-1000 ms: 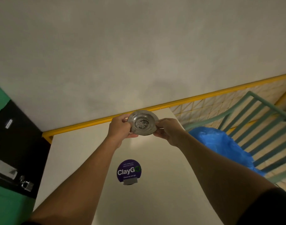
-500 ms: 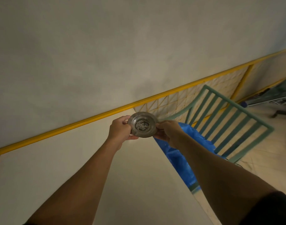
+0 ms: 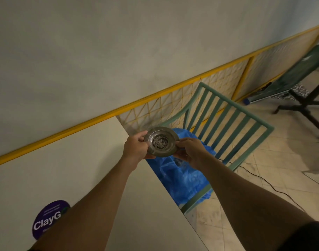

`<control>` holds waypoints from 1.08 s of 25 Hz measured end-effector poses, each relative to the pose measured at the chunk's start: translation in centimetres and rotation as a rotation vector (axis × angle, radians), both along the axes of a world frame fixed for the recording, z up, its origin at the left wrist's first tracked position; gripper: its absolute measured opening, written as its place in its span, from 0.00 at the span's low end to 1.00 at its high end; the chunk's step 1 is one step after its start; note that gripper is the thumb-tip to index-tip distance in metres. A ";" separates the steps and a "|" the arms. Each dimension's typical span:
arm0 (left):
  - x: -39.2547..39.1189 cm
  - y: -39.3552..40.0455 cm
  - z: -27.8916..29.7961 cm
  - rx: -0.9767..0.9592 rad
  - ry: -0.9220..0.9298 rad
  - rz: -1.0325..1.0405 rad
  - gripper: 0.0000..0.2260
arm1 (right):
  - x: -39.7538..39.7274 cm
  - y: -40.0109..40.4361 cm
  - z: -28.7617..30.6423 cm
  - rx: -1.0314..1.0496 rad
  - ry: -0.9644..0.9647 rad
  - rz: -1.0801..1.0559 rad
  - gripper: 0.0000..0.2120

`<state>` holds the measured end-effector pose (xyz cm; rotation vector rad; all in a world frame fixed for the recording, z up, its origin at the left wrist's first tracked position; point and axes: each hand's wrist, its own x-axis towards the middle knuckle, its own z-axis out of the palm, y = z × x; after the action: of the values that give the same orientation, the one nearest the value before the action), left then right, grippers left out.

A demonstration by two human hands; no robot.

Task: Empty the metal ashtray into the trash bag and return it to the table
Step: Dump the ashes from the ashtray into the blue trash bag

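A round metal ashtray [image 3: 160,141] with grey ash in its bowl is held level in the air between both hands. My left hand [image 3: 136,147] grips its left rim and my right hand [image 3: 188,151] grips its right rim. The ashtray hangs just past the table's right edge, above the blue trash bag [image 3: 182,176]. The bag sits open and crumpled on the seat of a green slatted chair [image 3: 227,122]. The cream table [image 3: 46,169] stretches to the left under my left arm.
A purple round sticker [image 3: 48,220] lies on the table near the front. A yellow rail and lattice [image 3: 173,104] run along the wall behind. A black cable [image 3: 263,180] crosses the tiled floor. A dark table stand [image 3: 303,104] stands at far right.
Both hands have carried the ashtray rightward off the table and over the blue bag. The view has swung right, showing more of the chair and floor.
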<state>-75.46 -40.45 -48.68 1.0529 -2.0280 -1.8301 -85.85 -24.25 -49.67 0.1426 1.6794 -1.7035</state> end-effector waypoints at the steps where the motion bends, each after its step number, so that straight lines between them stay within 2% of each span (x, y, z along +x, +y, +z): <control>1: -0.7 0.4 -0.6 -0.001 -0.006 -0.009 0.21 | -0.5 0.5 -0.6 0.003 -0.011 -0.016 0.07; 9: -5.7 1.9 -5.3 0.020 -0.045 -0.095 0.22 | -4.1 2.9 -4.8 0.032 -0.069 -0.098 0.06; 15: -8.4 1.4 -9.3 -0.057 -0.095 -0.168 0.20 | -6.3 3.7 -8.4 0.035 -0.106 -0.135 0.06; 24: -8.4 -1.9 -16.9 -0.648 -0.314 -0.386 0.18 | -8.8 3.5 -14.2 0.052 -0.136 -0.169 0.06; 27: -8.6 -2.3 -19.0 -0.746 -0.317 -0.438 0.17 | -9.4 3.6 -16.2 0.080 -0.134 -0.177 0.05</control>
<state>-84.10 -42.76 -67.65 0.7326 -2.9530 -0.8758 -95.28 -20.65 -65.91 0.4448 1.6759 -1.7137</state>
